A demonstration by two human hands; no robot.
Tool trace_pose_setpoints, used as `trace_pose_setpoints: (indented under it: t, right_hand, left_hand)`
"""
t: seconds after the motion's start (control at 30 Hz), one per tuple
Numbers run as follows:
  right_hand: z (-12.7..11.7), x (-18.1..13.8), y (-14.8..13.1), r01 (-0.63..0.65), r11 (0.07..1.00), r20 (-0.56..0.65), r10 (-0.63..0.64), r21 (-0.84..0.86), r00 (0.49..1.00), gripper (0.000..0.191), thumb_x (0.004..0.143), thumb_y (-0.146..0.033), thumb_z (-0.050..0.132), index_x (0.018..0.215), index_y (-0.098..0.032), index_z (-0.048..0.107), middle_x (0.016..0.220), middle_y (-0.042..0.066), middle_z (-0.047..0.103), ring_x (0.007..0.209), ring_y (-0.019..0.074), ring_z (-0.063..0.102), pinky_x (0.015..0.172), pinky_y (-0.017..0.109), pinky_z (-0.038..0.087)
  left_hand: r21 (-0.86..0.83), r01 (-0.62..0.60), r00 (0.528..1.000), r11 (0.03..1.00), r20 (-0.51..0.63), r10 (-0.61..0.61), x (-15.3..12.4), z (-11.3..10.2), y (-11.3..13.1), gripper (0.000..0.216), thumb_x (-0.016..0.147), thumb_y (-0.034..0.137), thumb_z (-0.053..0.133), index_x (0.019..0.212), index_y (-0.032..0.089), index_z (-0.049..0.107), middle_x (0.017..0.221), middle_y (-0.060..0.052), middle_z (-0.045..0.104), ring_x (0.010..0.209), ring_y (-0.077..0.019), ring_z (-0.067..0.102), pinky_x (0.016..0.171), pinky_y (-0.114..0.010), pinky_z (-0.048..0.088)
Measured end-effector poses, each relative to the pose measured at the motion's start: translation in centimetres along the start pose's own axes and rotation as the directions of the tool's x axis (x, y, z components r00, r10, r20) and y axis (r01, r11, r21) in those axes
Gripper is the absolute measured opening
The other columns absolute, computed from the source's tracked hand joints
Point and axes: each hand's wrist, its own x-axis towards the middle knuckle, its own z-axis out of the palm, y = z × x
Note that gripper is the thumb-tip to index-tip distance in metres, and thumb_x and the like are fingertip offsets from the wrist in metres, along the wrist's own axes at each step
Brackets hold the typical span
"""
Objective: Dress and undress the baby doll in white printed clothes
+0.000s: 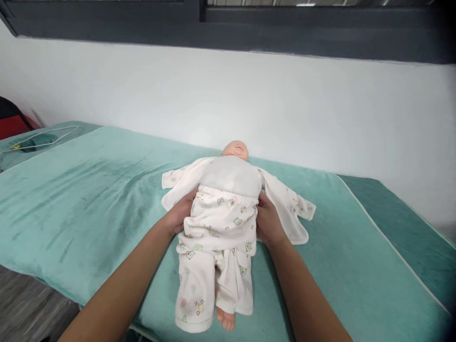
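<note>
A baby doll (238, 148) lies on its back with its head toward the wall. It wears white printed trousers (224, 223), their waistband over the belly, and an open white jacket (285, 194) whose sleeves spread to both sides. The grey-white torso (231, 173) shows between them. My left hand (183, 209) is closed on the left side of the trousers near the waistband, and my right hand (269, 217) on the right side. Fingertips of both hands are partly hidden behind cloth and doll. One bare foot (227, 319) sticks out of the right trouser leg; the other foot is hidden.
The doll rests on a teal blanket (107, 190) over a bed against a white wall (228, 95). A white cord (64, 127) and a dark green item (39, 141) lie at the far left. Beyond them is a red and black object (14, 126).
</note>
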Motion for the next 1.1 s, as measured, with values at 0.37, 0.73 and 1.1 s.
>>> trace_pose_setpoints:
  t: [0.37, 0.73, 1.1]
  right_hand:
    - [-0.1, -0.1, 0.0, -0.018, 1.0, -0.011, 0.018, -0.008, 1.0, 0.041, 0.067, -0.027, 0.076, 0.107, -0.025, 0.073, 0.106, 0.006, 0.076, 0.107, 0.031, 0.067, 0.09, 0.049, 0.054]
    - [-0.2, 0.0, 0.1, 0.07, 0.987, -0.046, -0.077, -0.146, 0.996, 0.039, 0.07, -0.028, 0.074, 0.108, -0.027, 0.072, 0.113, 0.004, 0.074, 0.108, 0.0289, 0.066, 0.091, 0.045, 0.054]
    - [-0.7, 0.3, 0.6, 0.074, 0.977, -0.063, -0.088, -0.201, 0.994, 0.035, 0.074, -0.034, 0.071, 0.108, -0.026, 0.073, 0.11, 0.003, 0.075, 0.109, 0.0284, 0.065, 0.096, 0.047, 0.05]
  left_hand:
    - [0.167, -0.031, 0.979, 0.986, -0.195, 0.064, -0.4, 1.0, 0.8, 0.028, 0.064, 0.025, 0.076, 0.09, 0.017, 0.068, 0.087, -0.005, 0.072, 0.098, -0.0276, 0.063, 0.08, -0.033, 0.052]
    - [0.191, -0.114, 0.971, 0.975, -0.187, 0.15, -0.1, 0.4, 0.1, 0.038, 0.067, 0.031, 0.076, 0.101, 0.018, 0.066, 0.096, -0.004, 0.07, 0.099, -0.025, 0.062, 0.085, -0.032, 0.049]
    - [0.266, -0.154, 0.965, 0.952, -0.168, 0.203, 0.5, 0.1, -0.3, 0.026, 0.072, 0.035, 0.073, 0.093, 0.019, 0.067, 0.095, -0.005, 0.07, 0.103, -0.0275, 0.059, 0.086, -0.032, 0.048]
